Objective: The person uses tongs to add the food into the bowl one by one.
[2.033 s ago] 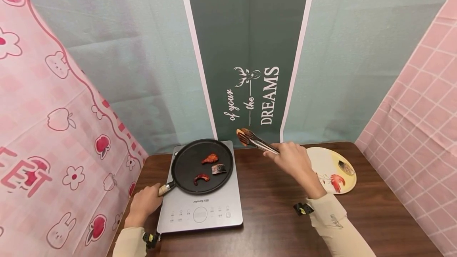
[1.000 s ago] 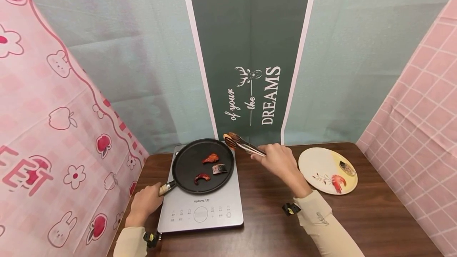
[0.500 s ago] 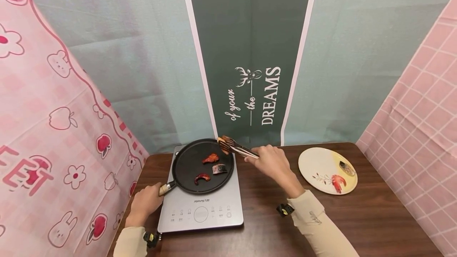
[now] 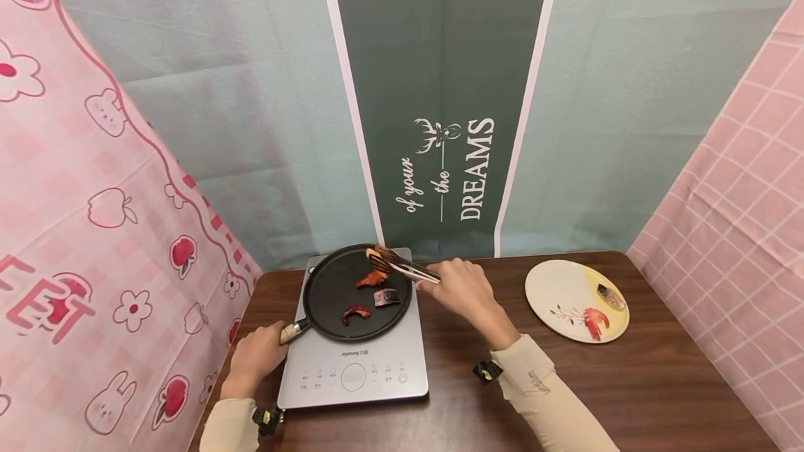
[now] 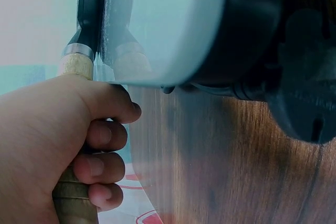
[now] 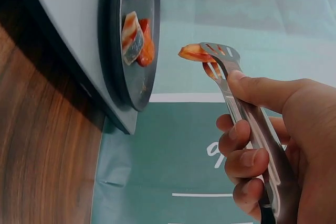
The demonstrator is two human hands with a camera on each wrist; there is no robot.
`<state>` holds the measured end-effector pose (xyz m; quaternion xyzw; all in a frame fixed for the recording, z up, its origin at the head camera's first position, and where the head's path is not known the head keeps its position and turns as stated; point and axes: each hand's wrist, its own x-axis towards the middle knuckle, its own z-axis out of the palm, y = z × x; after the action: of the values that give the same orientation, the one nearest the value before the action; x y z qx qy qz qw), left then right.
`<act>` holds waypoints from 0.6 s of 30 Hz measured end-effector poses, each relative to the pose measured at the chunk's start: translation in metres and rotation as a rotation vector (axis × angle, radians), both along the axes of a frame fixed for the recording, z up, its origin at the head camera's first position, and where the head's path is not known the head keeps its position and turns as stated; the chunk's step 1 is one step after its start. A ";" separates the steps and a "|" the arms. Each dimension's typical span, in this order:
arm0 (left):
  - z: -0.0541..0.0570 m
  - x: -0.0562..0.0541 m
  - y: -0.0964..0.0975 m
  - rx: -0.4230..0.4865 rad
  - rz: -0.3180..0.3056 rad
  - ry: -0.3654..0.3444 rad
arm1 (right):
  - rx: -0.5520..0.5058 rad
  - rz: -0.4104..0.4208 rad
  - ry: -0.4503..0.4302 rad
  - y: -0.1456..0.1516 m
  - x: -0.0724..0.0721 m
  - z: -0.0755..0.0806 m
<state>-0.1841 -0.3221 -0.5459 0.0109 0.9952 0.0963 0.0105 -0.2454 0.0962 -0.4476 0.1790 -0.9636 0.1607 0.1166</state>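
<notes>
My left hand (image 4: 256, 356) grips the wooden handle (image 4: 291, 333) of a flat black frying pan (image 4: 328, 288). Lying in the pan are a reddish drumstick-like piece (image 4: 369, 281), a silver-skinned fish chunk (image 4: 386, 297) and a curled dark-red piece (image 4: 355, 313). My right hand (image 4: 463, 291) holds metal tongs (image 4: 411, 270), fingers wrapped round both arms. In the right wrist view, the tongs' slotted heads pinch an orange-brown food piece (image 6: 192, 53) of unclear kind. It hangs above the pan's far right part, apart from the pan surface.
Under the pan is a silver induction cooker (image 4: 326, 365) on a dark wood table (image 4: 477, 410). To the right stands a white and yellow plate (image 4: 545, 291) with a printed red crustacean; a fish chunk (image 4: 608, 295) lies on it. Cloth backdrops (image 4: 251, 124) stand behind and at both sides.
My right hand has moved left from near the plate, carrying the tongs and food piece over the pan and slightly lower. My left hand and the pan have stayed put.
</notes>
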 end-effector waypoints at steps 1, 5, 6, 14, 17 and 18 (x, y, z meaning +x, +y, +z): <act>0.000 0.000 0.000 0.001 0.000 -0.001 | 0.001 0.005 0.001 -0.002 0.000 -0.001; 0.001 0.000 0.000 -0.001 0.001 -0.001 | 0.010 0.019 -0.006 -0.009 0.000 -0.002; 0.001 0.000 0.000 -0.002 0.001 0.001 | 0.011 0.021 -0.012 -0.010 0.000 -0.003; 0.001 0.001 0.000 -0.009 -0.001 0.004 | 0.006 0.051 -0.045 -0.026 0.001 -0.007; 0.001 0.000 0.000 -0.007 0.001 -0.003 | 0.014 0.063 -0.045 -0.032 0.001 -0.008; 0.001 0.000 0.000 -0.006 0.002 -0.005 | 0.014 0.065 -0.046 -0.034 0.002 -0.008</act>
<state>-0.1838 -0.3218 -0.5449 0.0099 0.9955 0.0932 0.0128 -0.2436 0.0626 -0.4559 0.2074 -0.9608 0.1617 0.0876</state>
